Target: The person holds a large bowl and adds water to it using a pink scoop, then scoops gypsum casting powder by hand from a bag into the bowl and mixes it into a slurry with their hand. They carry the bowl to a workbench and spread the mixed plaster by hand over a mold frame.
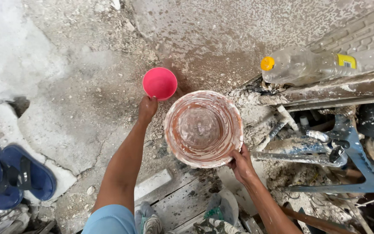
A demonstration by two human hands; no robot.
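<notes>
1. The left hand (147, 108) grips the near rim of a pink cup (159, 83), which sits just beyond its fingers.
2. The right hand (240, 164) clasps the plaster-smeared bucket (203, 128) by its near edge; the bucket lies between both hands.

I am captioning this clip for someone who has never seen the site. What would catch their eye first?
Most likely the bright pink cup, held at its rim by the left hand above the dusty floor. Just right of it, the right hand grips the rim of a round plaster-smeared bucket. A pair of blue flip-flops lies at far left.
</notes>
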